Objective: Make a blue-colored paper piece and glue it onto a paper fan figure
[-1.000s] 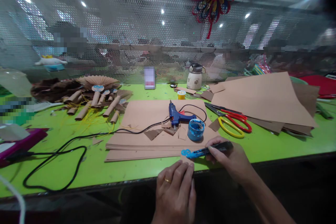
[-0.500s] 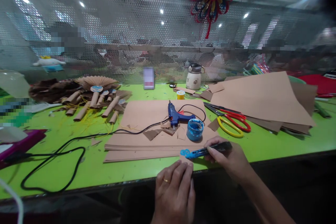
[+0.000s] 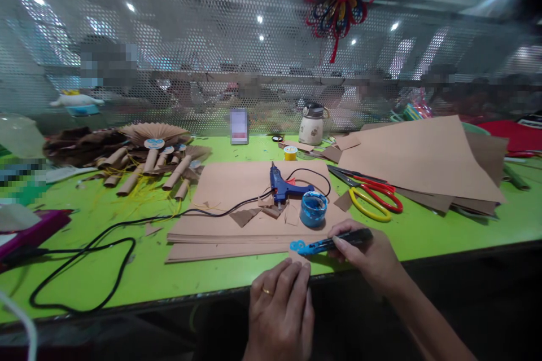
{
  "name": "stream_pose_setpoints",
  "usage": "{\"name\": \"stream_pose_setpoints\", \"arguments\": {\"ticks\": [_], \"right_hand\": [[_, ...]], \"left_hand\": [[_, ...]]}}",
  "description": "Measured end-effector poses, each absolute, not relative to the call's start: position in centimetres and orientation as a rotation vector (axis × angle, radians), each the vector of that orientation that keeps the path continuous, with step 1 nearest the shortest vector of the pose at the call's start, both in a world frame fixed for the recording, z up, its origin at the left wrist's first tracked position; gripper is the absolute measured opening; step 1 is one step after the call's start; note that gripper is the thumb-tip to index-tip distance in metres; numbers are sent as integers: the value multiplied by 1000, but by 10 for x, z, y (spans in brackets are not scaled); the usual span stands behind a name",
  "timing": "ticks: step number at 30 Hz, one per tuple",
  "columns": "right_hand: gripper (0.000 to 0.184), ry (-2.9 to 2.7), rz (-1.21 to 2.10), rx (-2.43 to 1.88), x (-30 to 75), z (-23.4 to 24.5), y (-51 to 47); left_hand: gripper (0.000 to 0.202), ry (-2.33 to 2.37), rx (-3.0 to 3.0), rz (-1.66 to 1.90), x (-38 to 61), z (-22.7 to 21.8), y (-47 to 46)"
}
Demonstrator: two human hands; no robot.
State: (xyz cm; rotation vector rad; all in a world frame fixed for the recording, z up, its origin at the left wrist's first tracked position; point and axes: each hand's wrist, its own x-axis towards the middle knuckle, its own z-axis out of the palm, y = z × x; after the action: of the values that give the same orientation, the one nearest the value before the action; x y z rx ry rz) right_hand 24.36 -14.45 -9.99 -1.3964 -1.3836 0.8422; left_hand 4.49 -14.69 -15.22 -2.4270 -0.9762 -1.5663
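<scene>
My right hand [image 3: 359, 248] pinches a paintbrush [image 3: 328, 243] with a dark handle and a blue-smeared front end. Its tip touches blue curls painted on a small brown paper piece [image 3: 297, 255] at the table's front edge. The fingers of my left hand [image 3: 282, 304], with a ring on one, are closed together and hold the lower end of this piece, hiding part of it. Just behind the brush stands an open pot of blue paint [image 3: 313, 211], its rim smeared. It sits on a stack of brown paper sheets [image 3: 228, 180].
A blue glue gun [image 3: 282, 186] lies on the stack, its black cord looping left. To the right are scissors [image 3: 372, 203] and large paper sheets [image 3: 423, 163]. Pleated paper fans [image 3: 154, 135] with rolled handles lie left. A phone [image 3: 239, 126] and a flask [image 3: 311, 127] stand behind.
The view has shifted very slightly. Both hands keep their places, with the brush still at the blue curls; no clear new mark shows.
</scene>
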Motion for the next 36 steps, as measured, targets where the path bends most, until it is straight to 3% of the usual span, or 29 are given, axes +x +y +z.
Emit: {"name": "stream_pose_setpoints", "arguments": {"ticks": [36], "right_hand": [[5, -1510, 721, -1299, 245, -98, -147]], "left_hand": [[33, -977, -2424, -1546, 44, -154, -147]]}}
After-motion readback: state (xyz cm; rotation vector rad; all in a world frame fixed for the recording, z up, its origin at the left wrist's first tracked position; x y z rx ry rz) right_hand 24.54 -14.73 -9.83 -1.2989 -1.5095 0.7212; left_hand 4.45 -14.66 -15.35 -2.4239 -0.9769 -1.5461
